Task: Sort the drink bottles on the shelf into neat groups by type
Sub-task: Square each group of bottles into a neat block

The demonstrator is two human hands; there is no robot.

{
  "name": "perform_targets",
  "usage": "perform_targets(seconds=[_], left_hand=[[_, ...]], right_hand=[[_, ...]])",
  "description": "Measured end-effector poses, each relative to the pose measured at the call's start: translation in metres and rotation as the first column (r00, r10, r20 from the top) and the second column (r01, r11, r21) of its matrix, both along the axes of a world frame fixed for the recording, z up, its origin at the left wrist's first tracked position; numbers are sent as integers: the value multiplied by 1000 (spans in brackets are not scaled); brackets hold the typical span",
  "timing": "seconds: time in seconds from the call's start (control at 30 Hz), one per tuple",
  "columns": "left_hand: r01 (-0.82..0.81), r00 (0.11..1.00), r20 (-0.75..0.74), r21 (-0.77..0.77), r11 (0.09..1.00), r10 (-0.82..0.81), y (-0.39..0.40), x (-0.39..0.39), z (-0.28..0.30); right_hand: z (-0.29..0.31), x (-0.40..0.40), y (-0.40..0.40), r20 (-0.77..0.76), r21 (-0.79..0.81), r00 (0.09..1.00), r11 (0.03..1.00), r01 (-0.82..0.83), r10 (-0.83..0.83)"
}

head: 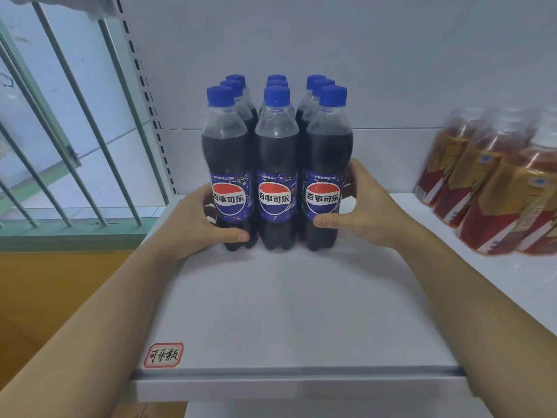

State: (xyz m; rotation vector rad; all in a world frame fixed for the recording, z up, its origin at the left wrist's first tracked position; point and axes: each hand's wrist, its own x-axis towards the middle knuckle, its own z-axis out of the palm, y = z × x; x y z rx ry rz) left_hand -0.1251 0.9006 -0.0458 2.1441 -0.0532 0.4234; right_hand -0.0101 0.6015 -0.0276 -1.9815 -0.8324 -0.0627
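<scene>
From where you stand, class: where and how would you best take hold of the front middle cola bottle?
Probably by the bare neck just under the blue cap, coming from above and in front. The front middle cola bottle stands upright, packed tight between neighbours that the left hand and right hand hold, so its sides are blocked.

Your left hand (pixel 193 224) and right hand (pixel 366 206) hold the two sides of a block of cola bottles (pixel 275 164) with blue caps, standing on the white shelf (pixel 286 312). Red tea bottles (pixel 488 182) stand off to the right.
</scene>
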Motion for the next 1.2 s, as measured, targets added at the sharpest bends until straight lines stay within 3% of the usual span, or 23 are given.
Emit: perform_targets(seconds=[0.37,0.7,0.9,0.93,1.0,1.07,1.13,1.2], left_hand=[[-28,999,40,82,996,25,0,-1,-1],[-6,999,40,47,999,4,-2,1,-2],[-3,999,-44,61,998,6,4,0,2],[-33,999,-37,34,999,34,5,-1,5],[-136,988,41,-231,963,149,7,0,12],[-208,959,48,-550,809,279,5,10,20],[-217,966,-51,-689,692,252,-1,24,23],[-166,986,-125,-758,630,109,-13,31,21]], right_hand=[[3,-3,-2,-4,-18,1000,1000,-21,21],[2,0,-3,-40,-9,998,999,-39,38],[8,1,-10,-97,-31,994,998,-60,57],[10,4,-14,-119,19,991,998,-57,59],[13,9,-17,-194,275,980,961,5,50],[14,17,-10,-363,540,930,826,158,59],[13,21,9,-509,577,856,772,265,86],[9,19,30,-593,530,795,805,267,127]])
